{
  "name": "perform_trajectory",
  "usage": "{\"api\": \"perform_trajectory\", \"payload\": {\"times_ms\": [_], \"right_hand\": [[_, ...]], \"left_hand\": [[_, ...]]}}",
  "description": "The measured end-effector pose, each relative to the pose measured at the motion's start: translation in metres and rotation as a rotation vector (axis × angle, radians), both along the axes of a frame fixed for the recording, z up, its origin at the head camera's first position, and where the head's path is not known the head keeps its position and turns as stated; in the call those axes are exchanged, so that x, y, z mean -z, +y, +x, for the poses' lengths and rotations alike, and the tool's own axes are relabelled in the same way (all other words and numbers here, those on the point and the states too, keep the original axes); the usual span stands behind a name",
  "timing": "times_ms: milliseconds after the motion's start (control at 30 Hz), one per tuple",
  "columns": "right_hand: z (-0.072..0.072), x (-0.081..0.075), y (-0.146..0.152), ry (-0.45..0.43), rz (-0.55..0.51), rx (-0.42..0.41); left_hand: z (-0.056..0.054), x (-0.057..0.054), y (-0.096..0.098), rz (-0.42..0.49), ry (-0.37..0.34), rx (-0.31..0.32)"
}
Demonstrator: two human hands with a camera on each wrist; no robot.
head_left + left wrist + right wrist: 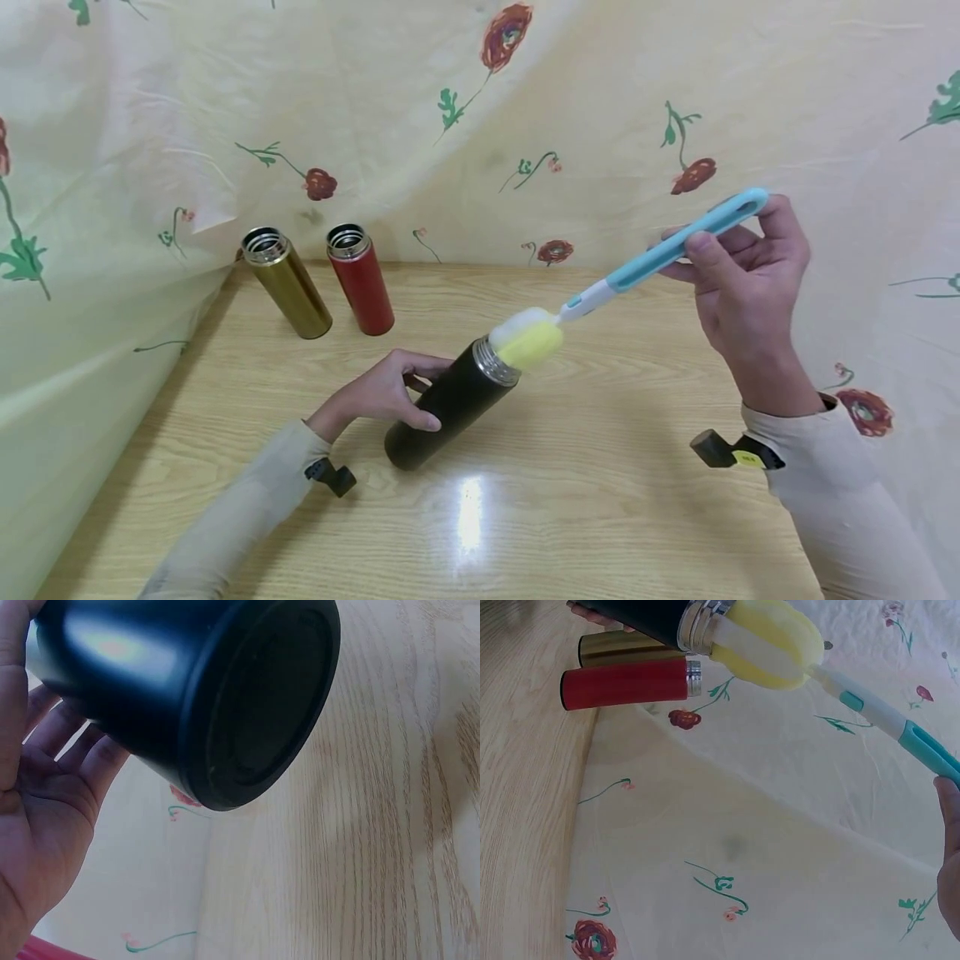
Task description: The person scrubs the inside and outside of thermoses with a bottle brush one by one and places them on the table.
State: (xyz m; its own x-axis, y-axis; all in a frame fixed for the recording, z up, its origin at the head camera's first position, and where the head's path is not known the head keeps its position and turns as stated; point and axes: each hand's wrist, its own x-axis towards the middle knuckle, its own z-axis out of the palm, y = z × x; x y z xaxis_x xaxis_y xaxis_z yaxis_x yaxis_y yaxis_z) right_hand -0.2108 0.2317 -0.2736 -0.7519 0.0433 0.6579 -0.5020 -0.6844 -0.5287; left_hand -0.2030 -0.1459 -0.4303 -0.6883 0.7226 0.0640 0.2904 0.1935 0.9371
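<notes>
Firstly, head view: black cylindrical metal-necked bottle [450, 406], slanting over the pale wood bench [615, 467]; left hand [390, 387] nearer, fingers curled round its body; right hand [759, 279] raised beyond its neck, fingers pinching blue-and-white plastic brush [645, 262], yellow-and-white sponge head [532, 342] at its mouth. Left wrist: bottle's base [274, 697], tilted. Right wrist: brush and bottle roughly aligned.

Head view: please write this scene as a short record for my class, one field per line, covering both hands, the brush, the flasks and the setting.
Left hand: holds the black flask, tilted
Right hand: holds the brush by its blue handle
Sponge head: yellow and white, at the black flask's mouth, mostly outside
Standing uncapped: gold flask, red flask
Surface: wood-grain table
Backdrop: pale flowered cloth
</notes>
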Motion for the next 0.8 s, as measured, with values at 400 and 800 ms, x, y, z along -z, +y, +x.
{"api": "perform_trajectory", "payload": {"times_ms": [400, 800], "right_hand": [[-0.002, 0.002, -0.009, -0.004, 0.032, -0.023], [-0.001, 0.008, -0.020, -0.043, 0.080, 0.158]], "left_hand": [[-0.001, -0.003, 0.005, -0.024, 0.005, -0.006], [0.002, -0.003, 0.002, -0.020, 0.074, -0.133]]}}
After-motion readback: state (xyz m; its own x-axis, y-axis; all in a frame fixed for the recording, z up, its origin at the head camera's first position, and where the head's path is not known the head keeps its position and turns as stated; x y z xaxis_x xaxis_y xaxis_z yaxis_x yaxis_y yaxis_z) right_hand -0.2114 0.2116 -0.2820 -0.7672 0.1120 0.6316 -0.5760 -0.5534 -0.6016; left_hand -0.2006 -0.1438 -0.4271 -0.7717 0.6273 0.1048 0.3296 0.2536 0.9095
